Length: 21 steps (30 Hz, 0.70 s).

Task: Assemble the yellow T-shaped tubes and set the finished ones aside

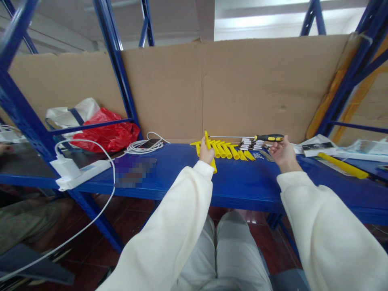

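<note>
My left hand (206,154) is closed round a yellow plastic handle piece (207,142) that stands nearly upright over the blue shelf (242,184). Just to its right lies a row of several more yellow pieces (226,150). My right hand (280,152) hovers palm up beside a screwdriver (268,138) with a black and yellow grip and a long thin shaft, its fingers curled near the grip. Whether it touches the screwdriver I cannot tell. A stack of small black and white parts (250,144) lies between the two hands.
A cardboard sheet (230,85) backs the shelf. A white power strip with charger (77,171), coiled white cable (142,146) and a red plastic bag (106,133) lie left. A long yellow tool (344,165) and papers (318,146) lie right. Blue rack posts (119,68) stand around.
</note>
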Each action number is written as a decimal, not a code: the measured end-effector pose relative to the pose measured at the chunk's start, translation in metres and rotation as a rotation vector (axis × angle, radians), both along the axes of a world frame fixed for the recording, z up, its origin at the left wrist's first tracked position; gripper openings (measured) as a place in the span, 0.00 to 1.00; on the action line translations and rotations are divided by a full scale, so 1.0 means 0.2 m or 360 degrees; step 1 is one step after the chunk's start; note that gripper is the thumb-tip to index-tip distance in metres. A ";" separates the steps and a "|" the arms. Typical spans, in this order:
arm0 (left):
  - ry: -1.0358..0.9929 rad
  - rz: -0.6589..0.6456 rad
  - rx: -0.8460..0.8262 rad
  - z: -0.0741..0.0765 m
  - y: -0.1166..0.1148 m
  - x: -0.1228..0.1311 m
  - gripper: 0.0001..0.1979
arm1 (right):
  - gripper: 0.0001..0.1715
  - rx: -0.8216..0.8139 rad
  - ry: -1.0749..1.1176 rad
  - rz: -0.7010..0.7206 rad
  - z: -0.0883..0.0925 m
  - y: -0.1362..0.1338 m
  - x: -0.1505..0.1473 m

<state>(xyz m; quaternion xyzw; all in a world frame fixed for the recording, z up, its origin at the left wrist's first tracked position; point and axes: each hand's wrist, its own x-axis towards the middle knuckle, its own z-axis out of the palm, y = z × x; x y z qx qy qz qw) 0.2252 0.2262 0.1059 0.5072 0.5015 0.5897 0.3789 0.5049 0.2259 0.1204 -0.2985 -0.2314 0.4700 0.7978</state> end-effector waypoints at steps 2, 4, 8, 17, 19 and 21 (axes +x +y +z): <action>0.0005 0.0005 0.0001 0.00 0.00 0.00 0.45 | 0.28 -0.0094 -0.0028 -0.0023 0.00 0.01 0.00; 0.0015 0.0018 0.0008 0.00 0.00 0.00 0.45 | 0.27 -0.0194 -0.0025 -0.0069 0.01 0.00 -0.01; 0.0036 0.0035 0.0012 0.00 -0.01 0.00 0.44 | 0.23 -0.0276 0.0002 -0.0115 0.03 -0.03 -0.03; 0.0001 -0.0053 0.0045 -0.01 0.01 -0.01 0.48 | 0.25 -0.0159 0.0070 -0.0055 0.03 -0.06 -0.01; -0.0003 -0.0038 0.0046 -0.01 0.01 0.00 0.48 | 0.26 -0.0153 0.0097 -0.0073 0.03 -0.05 -0.01; -0.0026 -0.0005 0.0040 0.00 0.01 0.00 0.48 | 0.27 -0.0134 0.0092 -0.0073 0.03 -0.04 -0.01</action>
